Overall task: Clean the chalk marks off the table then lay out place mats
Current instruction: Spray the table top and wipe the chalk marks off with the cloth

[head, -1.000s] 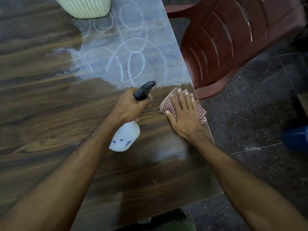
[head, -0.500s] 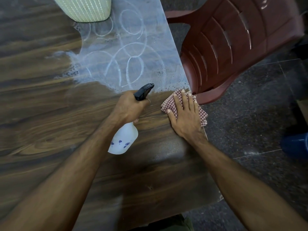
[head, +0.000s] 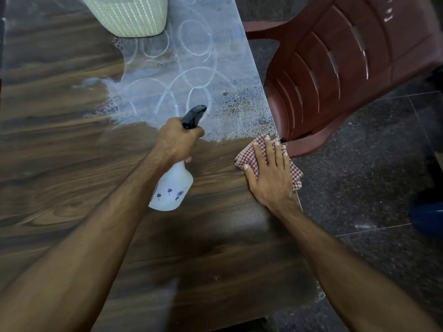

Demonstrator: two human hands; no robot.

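- The left hand grips the neck of a white spray bottle, its fingers curled tight round it just under the black trigger head; the bottle is tilted, nozzle aimed at the chalked patch, base toward the person.
- The right hand lies flat on a red-and-white checked cloth, fingers straight and slightly spread, pressing it onto the desk at its right edge; one corner of the cloth overhangs that edge.
- White chalk marks, loops and smears, cover the far right part of the desk, just beyond both hands, speckled with dark droplets near the edge.
- A cream ribbed basket stands at the far end, touching the chalked area.
- A maroon plastic chair stands beside the desk's right edge.
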